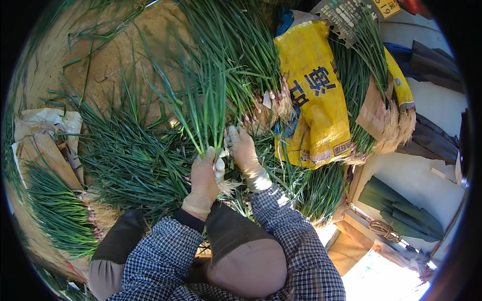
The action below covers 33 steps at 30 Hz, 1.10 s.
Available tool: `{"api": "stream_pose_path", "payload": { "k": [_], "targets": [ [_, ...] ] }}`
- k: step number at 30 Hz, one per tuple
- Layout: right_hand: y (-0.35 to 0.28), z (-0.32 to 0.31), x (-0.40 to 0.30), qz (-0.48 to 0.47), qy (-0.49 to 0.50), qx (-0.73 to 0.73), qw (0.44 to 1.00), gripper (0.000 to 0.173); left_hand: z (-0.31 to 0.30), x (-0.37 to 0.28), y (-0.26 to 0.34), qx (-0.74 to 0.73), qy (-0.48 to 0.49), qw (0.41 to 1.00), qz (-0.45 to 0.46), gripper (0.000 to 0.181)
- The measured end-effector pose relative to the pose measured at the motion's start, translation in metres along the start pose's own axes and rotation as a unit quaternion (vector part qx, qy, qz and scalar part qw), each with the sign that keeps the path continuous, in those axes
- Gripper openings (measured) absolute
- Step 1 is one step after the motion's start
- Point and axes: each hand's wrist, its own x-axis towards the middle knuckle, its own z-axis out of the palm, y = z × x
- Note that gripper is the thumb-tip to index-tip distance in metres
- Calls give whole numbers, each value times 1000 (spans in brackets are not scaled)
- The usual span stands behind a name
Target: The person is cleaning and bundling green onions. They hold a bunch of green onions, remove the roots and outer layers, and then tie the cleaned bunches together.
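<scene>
My left hand [204, 180], in a pale glove, is shut around the lower stems of a small bunch of scallions [205, 116]. Their leaves fan upward, and the pale roots [228, 187] hang out below the fist. Just to the right, my gloved right hand [244, 152] has its fingers curled at the pinkish bulb of a scallion [225, 134], seemingly pinching it; the fingers partly hide the contact. Under both hands and to the left spreads a loose heap of scallions [139, 165]. Beyond my right hand lie more scallions [241, 56], bulbs and roots towards me.
On the right, a yellow printed sack [312, 94] lies over scallions. Farther right are stacked bundles [352, 82] and a coiled rope [385, 230]. At left, a neat scallion pile [60, 210] lies beside torn cardboard [49, 150]. My knee [246, 259] is close below my hands.
</scene>
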Motion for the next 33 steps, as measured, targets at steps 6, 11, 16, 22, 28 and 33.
{"api": "stream_pose_path", "payload": {
  "k": [6,11,16,22,28,33],
  "targets": [
    [-33,-1,7,210,-274,415,842,42,-16,4,3,-171,-182,962,-107,38],
    [-34,12,9,239,-280,523,769,39,-27,8,3,-232,-333,908,-104,38],
    [-16,23,-2,154,-224,358,893,26,-31,13,-1,-190,-324,925,-64,40],
    [23,15,3,211,-269,423,839,29,-32,9,-2,-250,-338,897,-134,42],
    [-18,13,8,46,-433,309,846,22,-36,19,-3,-310,-426,840,-130,45],
    [-26,25,-2,8,-267,182,946,25,-28,14,7,-248,-298,919,-71,42]
  ]
}}
